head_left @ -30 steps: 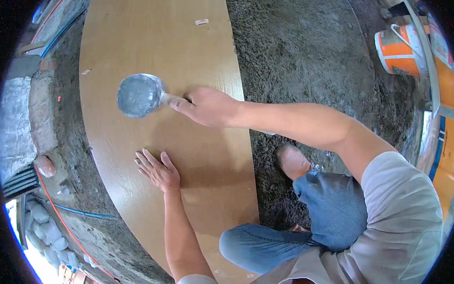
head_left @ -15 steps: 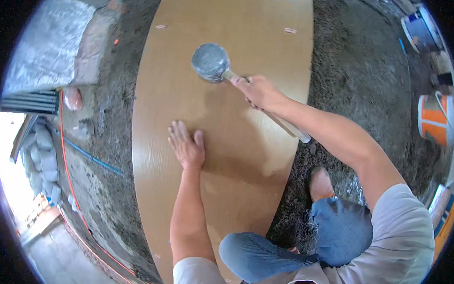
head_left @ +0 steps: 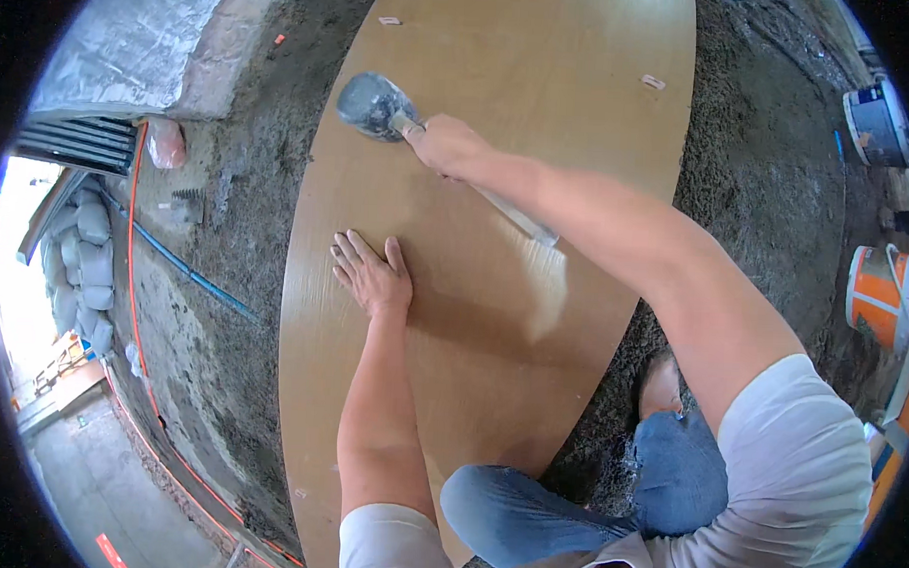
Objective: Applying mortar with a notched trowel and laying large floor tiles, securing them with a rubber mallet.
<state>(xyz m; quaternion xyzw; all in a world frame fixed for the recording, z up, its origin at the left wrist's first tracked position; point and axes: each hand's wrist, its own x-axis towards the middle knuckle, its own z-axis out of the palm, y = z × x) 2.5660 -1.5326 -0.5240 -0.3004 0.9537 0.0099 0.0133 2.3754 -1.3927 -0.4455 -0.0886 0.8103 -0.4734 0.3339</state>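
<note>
A large tan slab (head_left: 510,406) with a smooth, faintly grained face lies flat on rough, dark wet mortar. My left hand (head_left: 375,274) rests palm down on its left part, fingers spread. In my right hand (head_left: 446,147), fingers wrapped round the handle close to the head, is a mallet (head_left: 376,105) with a big, rounded grey head and a long pale handle. The mallet head is over the slab's left side, farther away than my left hand. I cannot tell whether it touches the surface.
Dark mortar (head_left: 768,185) borders the slab on both sides. Buckets, one grey (head_left: 880,124) and one orange (head_left: 879,297), stand at the right. At the left are a notched trowel (head_left: 185,206), a blue hose (head_left: 190,270), an orange cord (head_left: 132,263) and stacked sacks (head_left: 87,261).
My right hand has carried the mallet leftward across the slab, toward its left edge. My left hand stays flat on the slab. The whole view has shifted somewhat.
</note>
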